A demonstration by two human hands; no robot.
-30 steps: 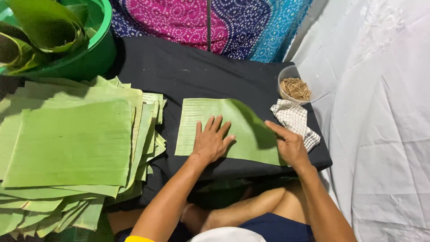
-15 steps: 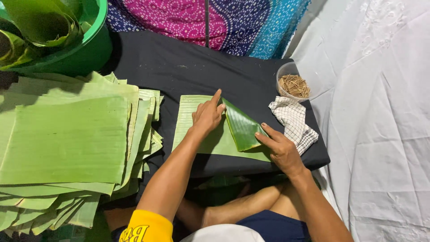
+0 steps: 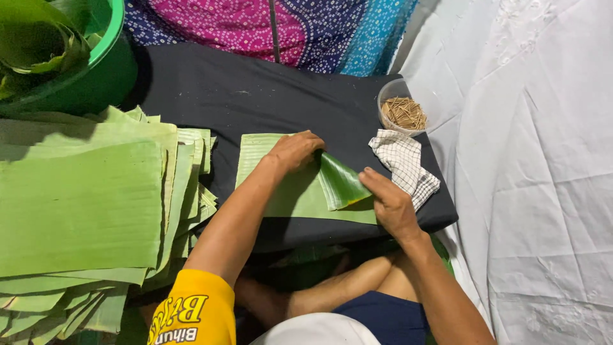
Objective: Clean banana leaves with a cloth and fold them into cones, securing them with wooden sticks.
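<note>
My left hand lies flat on the leaf, fingers spread a little and pressing down near its upper edge, gripping nothing. The leaf sits on the black board straight in front of me, its long axis running left to right, its ribs running away from me. Its right end is turned up and over toward the middle, so the darker glossy fold stands between my two hands. My right hand is at that end, fingers close together and reaching in under the fold's outer edge; I cannot tell from here whether they pinch the leaf or only push against it. The fold lies just left of my right fingertips and just right of my left ones, touching both, and the right hand is the nearer to the raised flap. Just beyond my right hand lies a checked cloth, and behind that a clear cup of thin sticks. Well to my left is a stack of leaves, with a green tub behind it.
</note>
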